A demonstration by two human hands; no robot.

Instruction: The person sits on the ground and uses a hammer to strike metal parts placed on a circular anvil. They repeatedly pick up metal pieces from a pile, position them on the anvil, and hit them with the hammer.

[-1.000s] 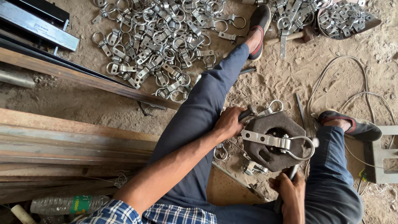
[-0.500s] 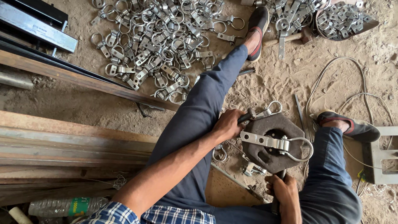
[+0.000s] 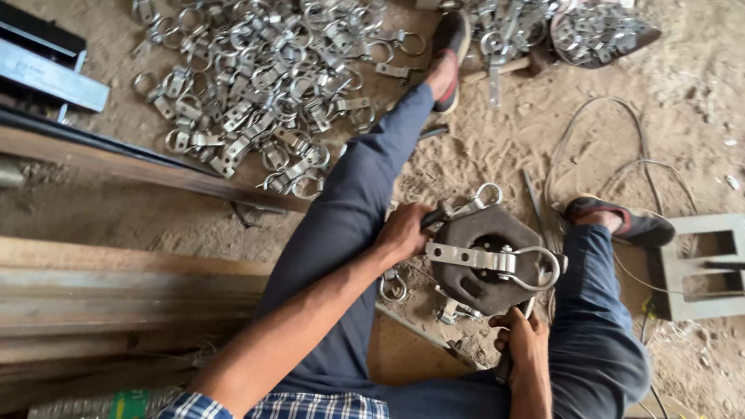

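Observation:
I sit on the ground with a dark hexagonal metal block (image 3: 482, 242) between my legs. A silvery metal clamp (image 3: 491, 260) with a round loop lies across the block's top. My left hand (image 3: 405, 232) grips the clamp's flat end at the block's left edge. My right hand (image 3: 520, 335) is at the block's near edge, closed around a thin dark tool handle (image 3: 526, 310). A few loose clamps (image 3: 393, 286) lie on the ground beside the block.
A big heap of silvery clamps (image 3: 265, 83) covers the ground at upper left, another pile (image 3: 529, 11) at the top. Wooden planks (image 3: 50, 293) and black steel bars (image 3: 21, 62) lie left. A grey concrete block (image 3: 707, 265) and cables (image 3: 587, 160) sit right.
My right hand has drawn slightly nearer to the block's near edge. The left hand stays on the clamp and the block has not moved.

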